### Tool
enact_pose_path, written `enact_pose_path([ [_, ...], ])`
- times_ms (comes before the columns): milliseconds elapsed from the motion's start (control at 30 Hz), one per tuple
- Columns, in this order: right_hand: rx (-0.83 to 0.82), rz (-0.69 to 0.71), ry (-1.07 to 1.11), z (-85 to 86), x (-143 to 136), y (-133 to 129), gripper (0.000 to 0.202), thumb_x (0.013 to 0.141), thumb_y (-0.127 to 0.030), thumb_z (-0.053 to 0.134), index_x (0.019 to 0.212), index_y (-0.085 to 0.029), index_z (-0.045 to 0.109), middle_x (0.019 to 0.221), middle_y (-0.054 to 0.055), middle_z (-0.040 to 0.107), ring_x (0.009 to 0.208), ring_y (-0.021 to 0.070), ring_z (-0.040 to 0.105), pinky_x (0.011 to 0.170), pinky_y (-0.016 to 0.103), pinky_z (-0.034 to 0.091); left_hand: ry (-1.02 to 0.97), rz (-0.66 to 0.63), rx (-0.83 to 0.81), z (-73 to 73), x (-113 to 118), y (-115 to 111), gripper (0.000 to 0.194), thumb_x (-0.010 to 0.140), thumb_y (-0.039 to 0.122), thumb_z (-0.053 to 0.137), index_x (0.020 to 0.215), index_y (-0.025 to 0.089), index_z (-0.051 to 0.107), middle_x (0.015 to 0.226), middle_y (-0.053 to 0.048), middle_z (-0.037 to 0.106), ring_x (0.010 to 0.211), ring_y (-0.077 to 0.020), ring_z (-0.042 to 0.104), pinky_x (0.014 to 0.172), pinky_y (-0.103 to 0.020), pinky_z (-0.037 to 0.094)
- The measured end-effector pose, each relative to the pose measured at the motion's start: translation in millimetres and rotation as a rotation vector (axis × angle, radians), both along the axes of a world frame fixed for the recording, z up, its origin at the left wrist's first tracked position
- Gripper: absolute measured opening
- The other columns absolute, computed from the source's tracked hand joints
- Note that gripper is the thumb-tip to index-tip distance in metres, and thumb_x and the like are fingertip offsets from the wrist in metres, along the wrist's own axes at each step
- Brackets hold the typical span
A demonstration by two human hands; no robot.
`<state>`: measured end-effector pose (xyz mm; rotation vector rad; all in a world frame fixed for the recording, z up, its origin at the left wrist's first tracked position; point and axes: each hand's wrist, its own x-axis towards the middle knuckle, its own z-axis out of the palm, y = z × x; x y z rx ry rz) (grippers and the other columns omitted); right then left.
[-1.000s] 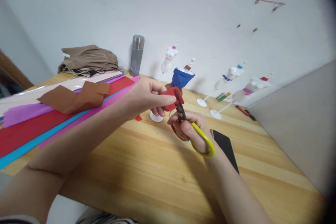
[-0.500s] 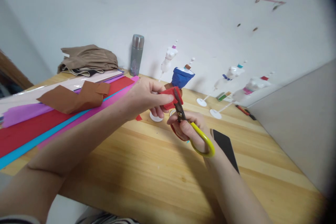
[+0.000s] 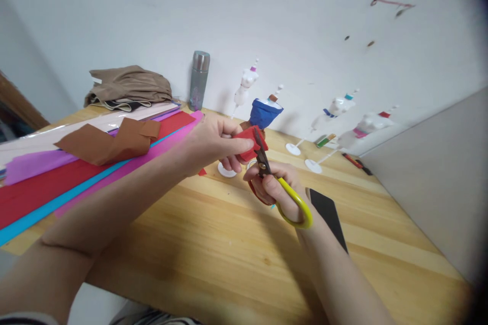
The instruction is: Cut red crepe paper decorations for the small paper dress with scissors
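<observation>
My left hand (image 3: 221,143) pinches a small folded piece of red crepe paper (image 3: 247,148) between thumb and fingers, above the table. In my right hand (image 3: 280,188) is a pair of scissors (image 3: 295,205) with dark blades and yellow and red handles. The blades lie at the right part of the red paper, close together. Behind the paper stands a mini mannequin (image 3: 266,111) wrapped in blue above and brown below. Its lower part is hidden by the red paper and my hands. A red scrap (image 3: 202,172) lies on the table below my left wrist.
Left on the wooden table (image 3: 213,233) lie coloured paper sheets (image 3: 38,193), a brown paper piece (image 3: 114,144) and folded brown cloth (image 3: 131,84). A flask (image 3: 199,81) and more mannequins (image 3: 335,106) stand by the wall. A black phone-like slab (image 3: 327,216) lies beside my right wrist.
Almost nothing differs. The scissor blades and the red paper have shifted very slightly in my hands, and the whole view has moved a touch.
</observation>
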<state>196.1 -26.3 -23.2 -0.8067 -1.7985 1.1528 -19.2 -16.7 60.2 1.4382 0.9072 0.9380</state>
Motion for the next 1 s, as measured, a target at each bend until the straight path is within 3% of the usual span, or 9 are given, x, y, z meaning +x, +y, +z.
enact_pose_path([
  [400, -0.064, 0.053, 0.063, -0.4, 0.4, -4.1, 0.048, 0.092, -0.067, 0.067, 0.096, -0.019, 0.070, 0.053, -0.008, 0.040, 0.040, 0.0079, 0.029, 0.040, 0.024, 0.023, 0.034, -0.035, 0.006, -0.4, 0.8, -0.5, 0.013, 0.073, 0.016, 0.070, 0.060, 0.015, 0.067, 0.052, -0.001, 0.069, 0.049, -0.0100, 0.066, 0.047, -0.014, 0.050],
  [567, -0.071, 0.043, 0.062, 1.2, 0.1, -5.6, 0.047, 0.092, -0.066, 0.067, 0.096, -0.019, 0.070, 0.052, -0.009, 0.039, 0.040, 0.0083, 0.029, 0.041, 0.025, 0.023, 0.062, -0.021, 0.015, -0.1, -0.7, -0.4, 0.012, 0.073, 0.018, 0.072, 0.062, 0.014, 0.069, 0.053, -0.002, 0.070, 0.049, -0.0106, 0.066, 0.046, -0.014, 0.050],
  [800, 0.002, 0.009, -0.026, 2.6, 2.1, -1.1, 0.053, 0.088, -0.073, 0.067, 0.090, -0.020, 0.074, 0.057, -0.002, 0.046, 0.050, 0.0150, 0.045, 0.045, 0.028, 0.034, 0.047, 0.068, 0.031, -0.4, 0.7, 0.1, 0.014, 0.076, 0.017, 0.072, 0.063, 0.013, 0.068, 0.050, -0.002, 0.068, 0.046, -0.0107, 0.064, 0.044, -0.015, 0.049],
  [1000, -0.037, 0.029, 0.049, 1.0, -0.4, -3.7, 0.051, 0.090, -0.069, 0.067, 0.095, -0.019, 0.071, 0.054, -0.006, 0.042, 0.042, 0.0095, 0.031, 0.041, 0.025, 0.026, 0.053, 0.056, 0.036, -0.1, 2.7, -1.2, 0.015, 0.075, 0.012, 0.070, 0.060, 0.014, 0.067, 0.049, -0.001, 0.068, 0.045, -0.0092, 0.063, 0.045, -0.014, 0.049],
])
